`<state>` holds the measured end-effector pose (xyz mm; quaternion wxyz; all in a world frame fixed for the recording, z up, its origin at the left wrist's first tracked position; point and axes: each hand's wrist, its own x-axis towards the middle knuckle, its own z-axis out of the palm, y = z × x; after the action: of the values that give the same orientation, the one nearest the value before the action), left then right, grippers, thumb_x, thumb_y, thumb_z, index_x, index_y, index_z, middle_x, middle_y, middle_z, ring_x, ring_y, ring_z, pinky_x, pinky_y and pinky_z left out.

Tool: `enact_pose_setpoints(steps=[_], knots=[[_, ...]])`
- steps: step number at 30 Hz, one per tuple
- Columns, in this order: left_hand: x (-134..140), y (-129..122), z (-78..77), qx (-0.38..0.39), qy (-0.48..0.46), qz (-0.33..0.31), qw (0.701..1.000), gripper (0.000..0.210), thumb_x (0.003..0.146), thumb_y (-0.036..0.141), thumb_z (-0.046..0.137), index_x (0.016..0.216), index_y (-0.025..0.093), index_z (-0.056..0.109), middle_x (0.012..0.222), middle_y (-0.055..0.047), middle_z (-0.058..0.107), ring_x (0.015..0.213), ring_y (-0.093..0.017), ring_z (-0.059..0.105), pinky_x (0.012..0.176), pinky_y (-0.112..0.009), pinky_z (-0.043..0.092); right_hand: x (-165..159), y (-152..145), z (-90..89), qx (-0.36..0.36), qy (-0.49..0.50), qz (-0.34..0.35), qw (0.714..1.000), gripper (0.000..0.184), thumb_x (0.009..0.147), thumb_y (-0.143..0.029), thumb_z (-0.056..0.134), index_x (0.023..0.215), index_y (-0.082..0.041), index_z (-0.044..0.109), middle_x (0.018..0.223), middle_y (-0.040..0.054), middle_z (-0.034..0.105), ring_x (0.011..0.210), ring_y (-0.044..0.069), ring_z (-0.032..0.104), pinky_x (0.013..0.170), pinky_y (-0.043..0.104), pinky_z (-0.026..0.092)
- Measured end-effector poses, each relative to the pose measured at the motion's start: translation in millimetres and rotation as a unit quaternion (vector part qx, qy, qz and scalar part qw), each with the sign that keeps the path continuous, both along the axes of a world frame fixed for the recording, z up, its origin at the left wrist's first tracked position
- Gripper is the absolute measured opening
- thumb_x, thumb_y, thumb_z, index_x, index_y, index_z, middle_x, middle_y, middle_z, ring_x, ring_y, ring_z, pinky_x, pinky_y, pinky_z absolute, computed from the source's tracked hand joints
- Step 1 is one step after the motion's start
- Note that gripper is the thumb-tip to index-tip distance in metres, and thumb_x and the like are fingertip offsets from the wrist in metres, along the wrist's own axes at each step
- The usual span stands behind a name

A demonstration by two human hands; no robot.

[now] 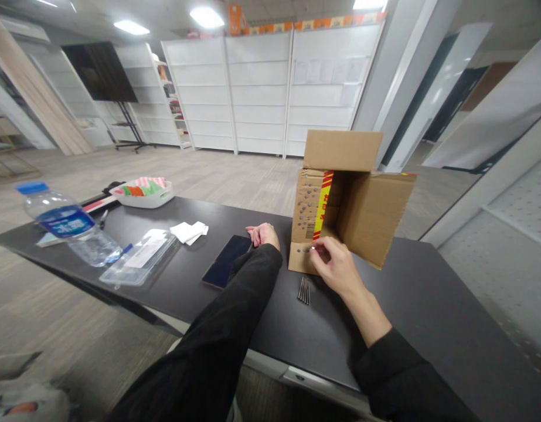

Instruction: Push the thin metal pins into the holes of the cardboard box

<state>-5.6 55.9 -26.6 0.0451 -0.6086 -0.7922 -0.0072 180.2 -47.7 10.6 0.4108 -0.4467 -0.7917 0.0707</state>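
An opened cardboard box stands on the table with its flaps spread. Several small round grey dots, like nail or screw heads, show on its left side and lower flap. My right hand is closed in a pinch at that lower flap, with a tiny shiny piece at the fingertips, too small to name. Just in front of the box lies a small row of thin metal nails or screws. My left hand rests on the table beyond the dark phone, fingers curled; whatever they may hold is hidden.
To the left are white paper pieces, a clear plastic case and a tilted water bottle. A white basket with colourful contents sits at the back edge of the black table.
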Motion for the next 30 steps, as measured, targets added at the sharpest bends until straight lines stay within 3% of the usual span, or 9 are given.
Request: enact_pose_setpoints(steps=[8, 14, 16, 23, 30], knots=[[-0.9, 0.3, -3.6, 0.012, 0.045, 0.018, 0.999, 0.057, 0.092, 0.023, 0.06, 0.133, -0.016, 0.055, 0.063, -0.016, 0.069, 0.055, -0.025, 0.068, 0.041, -0.024, 0.038, -0.6, 2.2, -4.2, 0.01, -0.022, -0.027, 0.999, 0.007, 0.086, -0.026, 0.053, 0.083, -0.022, 0.058, 0.085, 0.0051, 0.067, 0.078, 0.02, 0.061, 0.074, 0.033, 0.042], [3.6, 5.0, -8.6, -0.014, 0.15, 0.084, 0.985, 0.049, 0.091, 0.007, 0.053, 0.127, -0.025, 0.053, 0.074, -0.027, 0.071, 0.062, -0.026, 0.07, 0.045, -0.025, 0.038, -2.0, 3.0, -7.4, 0.006, -0.05, -0.048, 0.998, 0.007, 0.085, -0.026, 0.053, 0.082, -0.022, 0.059, 0.086, 0.0042, 0.068, 0.081, 0.021, 0.061, 0.078, 0.035, 0.036], [4.6, 6.3, -9.5, -0.016, 0.142, 0.088, 0.986, 0.049, 0.091, 0.006, 0.053, 0.128, -0.025, 0.052, 0.076, -0.028, 0.071, 0.064, -0.026, 0.07, 0.045, -0.025, 0.039, -2.1, 3.0, -7.9, 0.003, -0.054, -0.055, 0.997, 0.008, 0.085, -0.026, 0.053, 0.082, -0.022, 0.059, 0.086, 0.0039, 0.068, 0.081, 0.021, 0.061, 0.078, 0.035, 0.035], [3.8, 5.4, -8.5, -0.009, 0.102, 0.069, 0.992, 0.05, 0.091, 0.006, 0.054, 0.132, -0.023, 0.05, 0.078, -0.026, 0.072, 0.068, -0.027, 0.071, 0.049, -0.027, 0.042, -3.1, 1.9, -7.7, -0.009, -0.073, -0.069, 0.995, 0.008, 0.084, -0.026, 0.054, 0.082, -0.022, 0.06, 0.087, 0.0043, 0.069, 0.085, 0.022, 0.06, 0.08, 0.035, 0.032], [1.2, 3.3, -7.9, 0.033, 0.063, 0.037, 0.997, 0.065, 0.094, 0.029, 0.058, 0.136, -0.02, 0.049, 0.059, -0.015, 0.067, 0.054, -0.024, 0.065, 0.042, -0.024, 0.034, -3.9, 0.0, -4.7, -0.031, -0.082, -0.058, 0.994, 0.01, 0.085, -0.029, 0.054, 0.083, -0.022, 0.061, 0.09, 0.0041, 0.07, 0.087, 0.023, 0.06, 0.079, 0.035, 0.03]])
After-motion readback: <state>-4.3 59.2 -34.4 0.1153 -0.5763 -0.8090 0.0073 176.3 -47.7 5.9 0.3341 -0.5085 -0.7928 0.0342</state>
